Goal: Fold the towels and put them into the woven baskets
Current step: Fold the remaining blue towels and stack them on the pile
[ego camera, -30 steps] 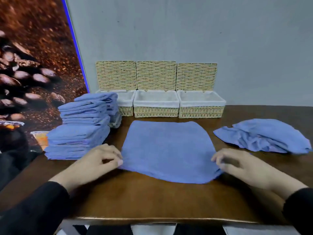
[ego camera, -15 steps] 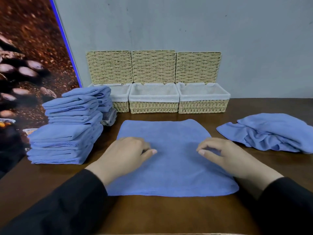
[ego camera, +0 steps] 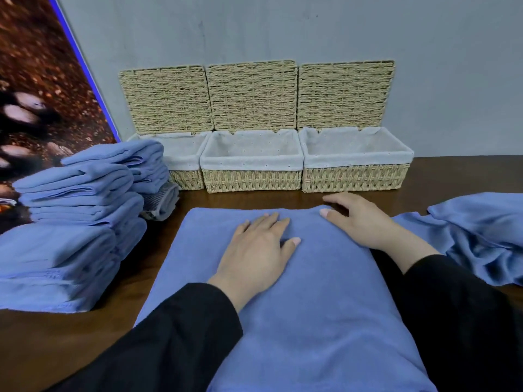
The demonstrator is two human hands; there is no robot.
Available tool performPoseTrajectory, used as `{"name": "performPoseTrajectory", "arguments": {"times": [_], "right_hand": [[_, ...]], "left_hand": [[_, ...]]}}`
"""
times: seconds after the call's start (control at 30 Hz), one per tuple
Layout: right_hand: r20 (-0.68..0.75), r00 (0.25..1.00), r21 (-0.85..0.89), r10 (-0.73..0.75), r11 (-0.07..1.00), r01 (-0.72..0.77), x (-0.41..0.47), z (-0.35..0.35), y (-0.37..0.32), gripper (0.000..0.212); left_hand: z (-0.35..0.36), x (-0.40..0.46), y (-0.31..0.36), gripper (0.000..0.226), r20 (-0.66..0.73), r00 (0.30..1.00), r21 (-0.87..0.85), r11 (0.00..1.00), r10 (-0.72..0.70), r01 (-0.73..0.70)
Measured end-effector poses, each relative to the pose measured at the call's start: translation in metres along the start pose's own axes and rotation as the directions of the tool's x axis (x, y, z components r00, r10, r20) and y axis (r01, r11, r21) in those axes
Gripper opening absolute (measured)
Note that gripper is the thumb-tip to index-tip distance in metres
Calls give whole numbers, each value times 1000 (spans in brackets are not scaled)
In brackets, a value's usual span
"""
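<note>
My sleeves (ego camera: 175,343) are coming in from 6 o'clock, both black. The blue towel (ego camera: 311,321) is lying spread flat on the table (ego camera: 42,349) right in front of me, w/ its far edge toward 12. My left hand (ego camera: 257,250) is resting palm-down on the towel's middle, fingers straight & relaxed, gripping nothing. My right hand (ego camera: 359,219) is sitting at the towel's far right corner, approx 1 o'clock, fingers loosely spread, tips touching cloth & table, not pinching anything I can see. At 9 o'clock a stack of folded towels (ego camera: 70,222) is sitting on the table. At 3 o'clock a loose heap of towels (ego camera: 475,236) is lying crumpled. Further out at 12, three woven baskets (ego camera: 252,168) are standing side by side against the wall (ego camera: 283,29), lids up, white liners showing; can't tell what's inside the left one.
</note>
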State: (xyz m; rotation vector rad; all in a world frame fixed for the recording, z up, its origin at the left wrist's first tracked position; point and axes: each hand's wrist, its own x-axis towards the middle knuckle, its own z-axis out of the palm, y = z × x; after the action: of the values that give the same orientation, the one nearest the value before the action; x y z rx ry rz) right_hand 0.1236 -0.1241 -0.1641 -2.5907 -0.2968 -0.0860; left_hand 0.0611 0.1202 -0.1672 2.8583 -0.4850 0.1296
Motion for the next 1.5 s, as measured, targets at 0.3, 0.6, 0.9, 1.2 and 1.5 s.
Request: {"name": "performPoseTrajectory", "arguments": {"times": [0.3,0.6,0.9,1.2,1.5], "right_hand": [[36,999,722,16,691,-37,27,-16,-3,44],[-158,983,543,96,840,5,30,-28,-3,54],[-192,973,133,-128,979,155,28,-22,0,23],[127,972,-31,-199,978,205,-67,1,-60,60],[245,969,-339,-36,933,120,-126,3,-40,99]], "left_hand": [[1,1,-2,63,0,1000,-12,1000,-29,29],[0,1,0,62,3,999,-1,999,-39,39],[1,2,0,64,46,997,29,998,-59,58],[0,2,2,63,58,997,38,998,-57,55],[-7,1,-2,68,157,986,44,998,-60,54]]}}
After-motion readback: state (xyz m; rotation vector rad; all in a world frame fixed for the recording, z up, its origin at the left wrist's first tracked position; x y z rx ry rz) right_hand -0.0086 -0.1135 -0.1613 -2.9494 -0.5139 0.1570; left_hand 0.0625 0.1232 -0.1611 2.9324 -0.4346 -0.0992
